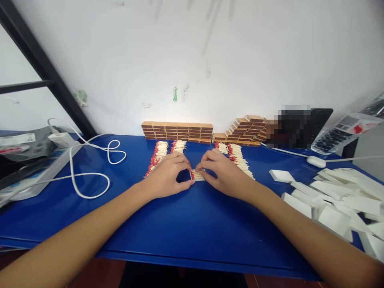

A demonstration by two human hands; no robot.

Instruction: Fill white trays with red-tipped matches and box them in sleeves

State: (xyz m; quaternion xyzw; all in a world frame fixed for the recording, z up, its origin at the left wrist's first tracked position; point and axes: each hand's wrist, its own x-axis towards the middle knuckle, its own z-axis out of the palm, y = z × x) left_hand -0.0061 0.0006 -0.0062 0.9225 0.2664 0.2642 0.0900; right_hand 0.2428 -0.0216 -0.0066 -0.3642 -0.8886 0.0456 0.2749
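No legible text; calculator (339,136) keys, packaging (18,140) labels at left too blurred to read.

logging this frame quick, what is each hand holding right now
Left hand: fingers closed on the tray of matches.
Right hand: fingers closed on the same tray's other end.

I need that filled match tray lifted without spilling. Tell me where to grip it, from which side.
Pinch the match tray by its long near and far walls, from above. It lies flat and open-topped on the blue table, so level lifting seems safest; the left hand and right hand cover its short ends.
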